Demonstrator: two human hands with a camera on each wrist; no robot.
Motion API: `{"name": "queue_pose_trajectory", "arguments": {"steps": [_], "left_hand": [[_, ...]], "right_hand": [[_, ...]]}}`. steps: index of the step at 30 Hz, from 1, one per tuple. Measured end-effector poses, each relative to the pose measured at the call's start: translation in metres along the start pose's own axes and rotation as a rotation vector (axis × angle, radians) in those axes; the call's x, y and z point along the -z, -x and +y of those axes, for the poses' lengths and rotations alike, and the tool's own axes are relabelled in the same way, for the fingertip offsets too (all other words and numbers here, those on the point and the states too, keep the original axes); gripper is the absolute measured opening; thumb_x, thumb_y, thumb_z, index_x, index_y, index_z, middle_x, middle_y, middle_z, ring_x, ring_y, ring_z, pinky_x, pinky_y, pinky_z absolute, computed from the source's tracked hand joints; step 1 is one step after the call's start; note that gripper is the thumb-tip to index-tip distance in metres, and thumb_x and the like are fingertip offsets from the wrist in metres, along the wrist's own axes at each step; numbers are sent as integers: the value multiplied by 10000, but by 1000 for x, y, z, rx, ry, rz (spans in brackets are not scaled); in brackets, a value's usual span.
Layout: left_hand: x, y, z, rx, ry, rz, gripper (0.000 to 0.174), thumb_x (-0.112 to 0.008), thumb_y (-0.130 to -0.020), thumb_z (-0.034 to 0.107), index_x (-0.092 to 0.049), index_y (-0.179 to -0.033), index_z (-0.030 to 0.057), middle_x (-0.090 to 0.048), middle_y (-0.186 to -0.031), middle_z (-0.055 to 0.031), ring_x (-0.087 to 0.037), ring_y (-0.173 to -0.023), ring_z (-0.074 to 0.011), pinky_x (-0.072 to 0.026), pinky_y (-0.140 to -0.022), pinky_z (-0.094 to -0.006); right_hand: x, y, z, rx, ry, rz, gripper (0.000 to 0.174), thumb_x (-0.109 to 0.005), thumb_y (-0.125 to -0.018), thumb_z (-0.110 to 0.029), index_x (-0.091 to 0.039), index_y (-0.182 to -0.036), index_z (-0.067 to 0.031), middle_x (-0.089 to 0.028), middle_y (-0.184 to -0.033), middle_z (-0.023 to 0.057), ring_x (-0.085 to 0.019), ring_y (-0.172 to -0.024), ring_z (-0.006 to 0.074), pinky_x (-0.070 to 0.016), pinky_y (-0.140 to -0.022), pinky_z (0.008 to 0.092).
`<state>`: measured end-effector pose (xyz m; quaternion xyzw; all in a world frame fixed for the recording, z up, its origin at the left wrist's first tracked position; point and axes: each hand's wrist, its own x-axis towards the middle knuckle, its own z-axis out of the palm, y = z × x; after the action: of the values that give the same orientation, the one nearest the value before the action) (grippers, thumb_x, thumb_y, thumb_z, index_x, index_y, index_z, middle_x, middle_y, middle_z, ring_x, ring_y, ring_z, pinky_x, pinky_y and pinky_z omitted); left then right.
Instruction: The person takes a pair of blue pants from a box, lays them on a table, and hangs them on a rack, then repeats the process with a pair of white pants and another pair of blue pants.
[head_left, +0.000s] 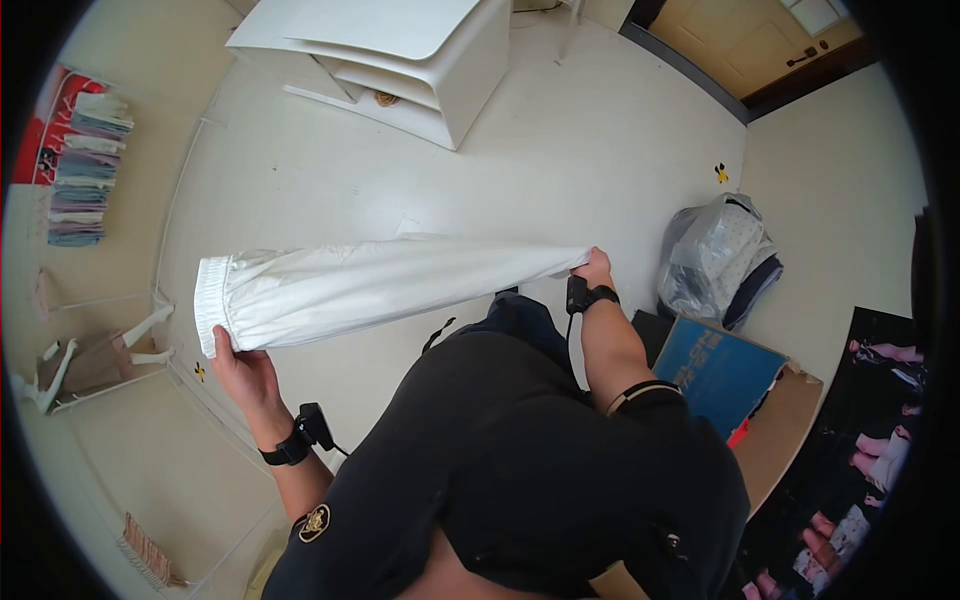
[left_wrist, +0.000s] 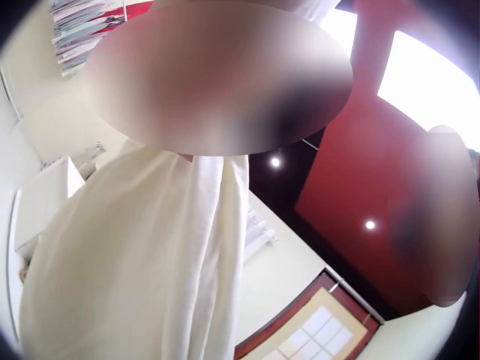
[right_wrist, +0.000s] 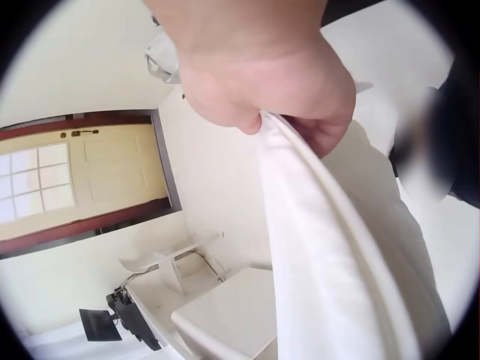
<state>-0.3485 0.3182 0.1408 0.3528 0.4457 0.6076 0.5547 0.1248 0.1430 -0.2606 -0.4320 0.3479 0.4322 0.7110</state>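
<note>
Held out in the air above the pale floor (head_left: pixel 330 170), across the front of the torso (head_left: pixel 500 430): a white cloth garment (head_left: pixel 380 290). Long axis nearly crosswise in the head view, running from lower left to slightly higher right. Wide end with the gathered elastic band (head_left: pixel 212 300) pointing left; opposite end drawn to a narrow tip, pointing right.

Closed on the lower corner of the band, with thumb over the near face: left grip (head_left: pixel 246 378). Fist closed around the narrow tip: right grip (head_left: pixel 596 266). Nearly all the cloth between the two, with most of the band beyond the left grip.

Visible in the head view only: the full length of the garment, the gathered band and the box with a blue side (head_left: pixel 715 370) near the right arm. In the left wrist view, only a blurred patch at the place of the left grip, with long folds below and a red ceiling area (left_wrist: pixel 337 150) beyond. In the right wrist view, layered cloth edges leaving the curled fingers, and a dark screen (right_wrist: pixel 100 325) past the white furniture.
</note>
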Motion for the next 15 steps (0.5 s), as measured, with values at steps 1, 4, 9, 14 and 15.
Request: {"name": "queue_pose_trajectory", "arguments": {"steps": [1, 4, 9, 14, 15], "left_hand": [[4, -13, 1, 23, 4, 39, 366, -429, -941, 191, -436, -1222, -43, -526, -1203, -148, -533, -1090, -226, -449, -918, -357], [32, -37, 4, 8, 35, 108, 365, -424, -944, 209, -448, -1208, -41, -542, -1186, -141, -551, -1066, -213, -470, -890, -339], [79, -83, -5, 83, 54, 298, 368, -419, -947, 230, -457, -1196, -38, -558, -1161, -130, -568, -1036, -206, -492, -857, -317], [146, -145, -34, 155, 121, 361, 363, -419, -945, 220, -460, -1191, -42, -558, -1160, -133, -568, -1035, -212, -499, -842, -311], [154, -171, -36, 161, 121, 369, 362, -419, -944, 219, -460, -1190, -44, -558, -1159, -133, -568, -1034, -213, -501, -837, -309]], "right_hand": [[-22, 0, -1, -10, 7, 23, 391, -261, -927, -261, -465, -1132, 4, -547, -1126, 165, -531, -1042, 331, -411, -923, 486], [-90, 8, -8, -50, -10, -192, 368, -321, -933, -254, -451, -1154, 10, -545, -1132, 156, -535, -1022, 341, -423, -911, 475], [-194, 20, -8, 196, 172, -133, 354, -450, -921, -250, -444, -1180, -9, -534, -1156, 143, -525, -1037, 348, -432, -906, 468], [-267, 57, 30, 503, 307, -121, 406, -401, -943, -247, -377, -1257, 9, -456, -1268, 180, -444, -1157, 357, -352, -998, 479], [-280, 51, 39, 429, 162, -198, 420, -389, -942, -243, -360, -1276, 11, -447, -1278, 188, -430, -1174, 355, -334, -1011, 479]]}}
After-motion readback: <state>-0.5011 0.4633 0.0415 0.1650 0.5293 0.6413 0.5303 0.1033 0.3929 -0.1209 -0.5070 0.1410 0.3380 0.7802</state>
